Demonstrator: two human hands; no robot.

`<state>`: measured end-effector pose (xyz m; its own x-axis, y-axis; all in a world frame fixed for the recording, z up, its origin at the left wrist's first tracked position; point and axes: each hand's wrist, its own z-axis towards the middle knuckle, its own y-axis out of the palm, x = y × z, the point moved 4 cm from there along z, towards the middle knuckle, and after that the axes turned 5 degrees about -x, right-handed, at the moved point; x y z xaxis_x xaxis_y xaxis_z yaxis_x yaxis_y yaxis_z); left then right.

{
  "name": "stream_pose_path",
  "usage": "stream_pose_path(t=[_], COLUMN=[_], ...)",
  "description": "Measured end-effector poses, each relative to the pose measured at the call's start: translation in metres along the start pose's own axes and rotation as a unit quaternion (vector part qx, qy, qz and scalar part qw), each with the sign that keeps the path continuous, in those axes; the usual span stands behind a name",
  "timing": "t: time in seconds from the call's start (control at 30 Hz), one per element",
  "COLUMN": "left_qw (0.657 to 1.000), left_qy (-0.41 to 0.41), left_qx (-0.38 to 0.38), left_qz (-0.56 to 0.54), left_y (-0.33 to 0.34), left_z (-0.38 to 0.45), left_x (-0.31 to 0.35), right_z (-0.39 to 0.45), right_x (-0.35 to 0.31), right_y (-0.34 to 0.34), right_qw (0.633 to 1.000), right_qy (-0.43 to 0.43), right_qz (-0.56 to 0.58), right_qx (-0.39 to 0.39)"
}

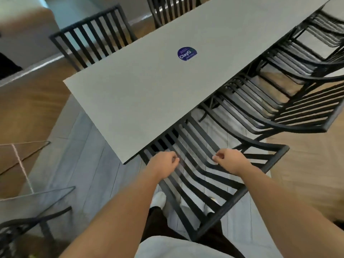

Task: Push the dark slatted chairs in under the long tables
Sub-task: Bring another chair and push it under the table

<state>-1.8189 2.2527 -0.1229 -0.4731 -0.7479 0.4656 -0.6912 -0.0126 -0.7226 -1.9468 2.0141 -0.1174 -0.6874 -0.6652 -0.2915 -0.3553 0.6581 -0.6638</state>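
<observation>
A long grey table (149, 94) runs from the near centre away to the far right, with a round dark blue sticker (187, 53) on its top. Directly below the camera stands a dark slatted chair (214, 185), its back rail nearest the person and its seat slats reaching forward so that their far ends pass under the near edge of the table. Both arms stretch out over this chair. The left hand (163, 164) sits over the left side of the chair, close to the table's near corner, fingers curled in; whether they close around a slat or only rest on it cannot be told through the blur. The right hand (229, 160) lies over the slats on the right side, fingers likewise curled, knuckles up, and its hold on the slat beneath is just as unclear. The chair's seat lies between the two hands and beneath them, while its back frame lies nearer, under the forearms. To the right, a row of further slatted chairs (290, 101) stands along the same table edge, seats tucked partly beneath it. On the far left side of the table another slatted chair (93, 36) stands with its back upright against the table's edge. A white shoe (158, 200) shows on the grey floor below the chair.
</observation>
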Motion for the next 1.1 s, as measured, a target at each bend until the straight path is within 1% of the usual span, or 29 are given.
stream_pose_path(t=[0.13,0.27,0.4,0.53,0.7,0.8,1.0,1.1], left_qw=[0.997,0.991,0.987,0.989,0.988,0.985,0.973,0.965], left_qy=[-0.069,-0.110,-0.125,-0.108,-0.100,-0.118,-0.167,-0.189], left_qx=[0.030,0.042,0.044,0.046,0.040,0.029,0.044,0.029], left_qz=[-0.033,-0.060,-0.091,-0.093,-0.108,-0.119,-0.156,-0.180], left_y=[0.031,0.064,0.083,0.090,0.104,0.116,0.127,0.142], left_z=[-0.024,-0.047,-0.064,-0.071,-0.076,-0.081,-0.078,-0.076], left_x=[0.019,0.041,0.056,0.061,0.066,0.073,0.105,0.131], right_z=[0.007,0.001,-0.010,-0.015,-0.018,-0.017,-0.007,-0.009], right_x=[0.010,0.023,0.030,0.043,0.067,0.088,0.106,0.115], right_y=[-0.006,-0.008,-0.007,-0.001,0.011,0.020,0.008,0.002], right_qw=[0.995,0.987,0.983,0.982,0.976,0.966,0.947,0.937], right_qy=[-0.058,-0.097,-0.106,-0.100,-0.071,-0.071,-0.124,-0.159], right_qz=[-0.077,-0.115,-0.135,-0.142,-0.181,-0.215,-0.248,-0.253], right_qx=[-0.038,-0.055,-0.065,-0.068,-0.102,-0.123,-0.161,-0.181])
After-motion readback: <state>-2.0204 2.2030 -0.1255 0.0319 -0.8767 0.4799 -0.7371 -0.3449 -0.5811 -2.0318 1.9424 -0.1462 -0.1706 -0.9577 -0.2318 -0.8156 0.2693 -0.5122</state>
